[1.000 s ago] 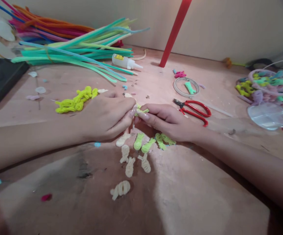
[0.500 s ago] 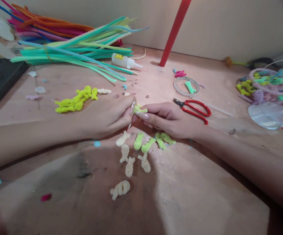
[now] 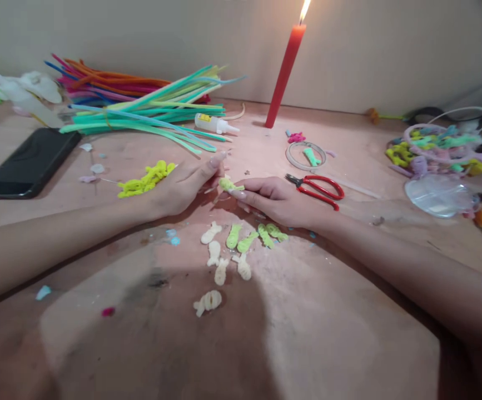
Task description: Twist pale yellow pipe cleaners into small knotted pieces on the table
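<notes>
My right hand (image 3: 272, 200) pinches a small pale yellow-green pipe-cleaner piece (image 3: 226, 183) between thumb and fingers. Just left of it and apart from it is my left hand (image 3: 193, 180), its thumb and fingertips drawn together; whether anything is between them I cannot make out. In front of the hands lie several similar looped pieces, among them a yellow-green one (image 3: 247, 242) and a cream one (image 3: 208, 303). Bright yellow pipe-cleaner pieces (image 3: 144, 180) are heaped beside my left wrist, partly covered by it.
A lit red candle (image 3: 284, 78) stands at the back. Red-handled pliers (image 3: 319, 191) and a tape ring (image 3: 288, 161) lie right. Behind are a glue bottle (image 3: 213, 123) and pipe cleaners (image 3: 140, 119). A phone (image 3: 28, 164) lies left, a clear plastic dish (image 3: 441, 195) far right.
My left hand has come off the yellow-green piece and moved slightly up and left. My right hand still holds it. The view has tilted up, showing the candle flame.
</notes>
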Available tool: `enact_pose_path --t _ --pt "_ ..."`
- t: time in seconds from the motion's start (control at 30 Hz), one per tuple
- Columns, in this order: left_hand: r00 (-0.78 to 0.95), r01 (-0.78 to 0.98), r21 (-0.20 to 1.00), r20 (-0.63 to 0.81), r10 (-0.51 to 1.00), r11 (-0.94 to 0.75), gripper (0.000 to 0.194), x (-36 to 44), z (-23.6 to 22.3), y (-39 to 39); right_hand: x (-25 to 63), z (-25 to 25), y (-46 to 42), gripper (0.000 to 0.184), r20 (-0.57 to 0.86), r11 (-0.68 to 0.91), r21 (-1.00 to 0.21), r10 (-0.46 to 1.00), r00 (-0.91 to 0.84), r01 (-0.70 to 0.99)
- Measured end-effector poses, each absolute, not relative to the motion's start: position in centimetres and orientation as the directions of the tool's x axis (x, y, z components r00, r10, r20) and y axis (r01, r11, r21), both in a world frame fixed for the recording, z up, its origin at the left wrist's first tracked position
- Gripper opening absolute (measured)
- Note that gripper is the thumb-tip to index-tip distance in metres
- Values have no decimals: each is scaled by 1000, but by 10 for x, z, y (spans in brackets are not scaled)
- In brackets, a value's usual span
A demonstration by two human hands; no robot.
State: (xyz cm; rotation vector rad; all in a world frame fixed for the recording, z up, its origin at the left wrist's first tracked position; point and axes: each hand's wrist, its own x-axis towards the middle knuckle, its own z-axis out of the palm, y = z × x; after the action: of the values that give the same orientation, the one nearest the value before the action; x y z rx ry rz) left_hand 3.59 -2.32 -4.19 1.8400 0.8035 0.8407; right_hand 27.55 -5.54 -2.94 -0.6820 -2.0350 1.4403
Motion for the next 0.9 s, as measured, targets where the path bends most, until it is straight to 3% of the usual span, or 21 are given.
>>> enact_pose_path --t 0.1,0.17,0.2,0.3,0.4,0.63,0.73,0.9 --pt "502 212 908 217 837 -362 77 39 -34 -23 283 -23 -53 33 268 579 -797 593 -760 171" --pt "504 252 885 225 834 -391 75 41 -29 -24 292 -18 -57 27 345 774 -593 492 -800 220" --pt "516 268 868 238 823 -418 73 41 -28 -25 297 -16 -63 32 350 826 -484 487 -800 290" --pt "553 317 804 274 787 -503 68 43 -25 -28 313 -15 -88 45 357 885 -189 465 -810 425" --pt "552 373 739 309 774 -561 66 45 -26 -30 329 -18 -116 41 332 876 -64 470 -818 478" --pt "564 446 598 390 728 -666 60 45 -30 -26 359 -26 -127 41 493 854 -54 473 -730 517" --pt "537 471 614 371 758 -633 58 44 -31 -24 360 -37 -123 34 573 831 -135 510 -641 540" --pt "496 467 674 336 801 -572 62 41 -35 -20 356 -45 -125 29 544 799 -239 580 -606 551"
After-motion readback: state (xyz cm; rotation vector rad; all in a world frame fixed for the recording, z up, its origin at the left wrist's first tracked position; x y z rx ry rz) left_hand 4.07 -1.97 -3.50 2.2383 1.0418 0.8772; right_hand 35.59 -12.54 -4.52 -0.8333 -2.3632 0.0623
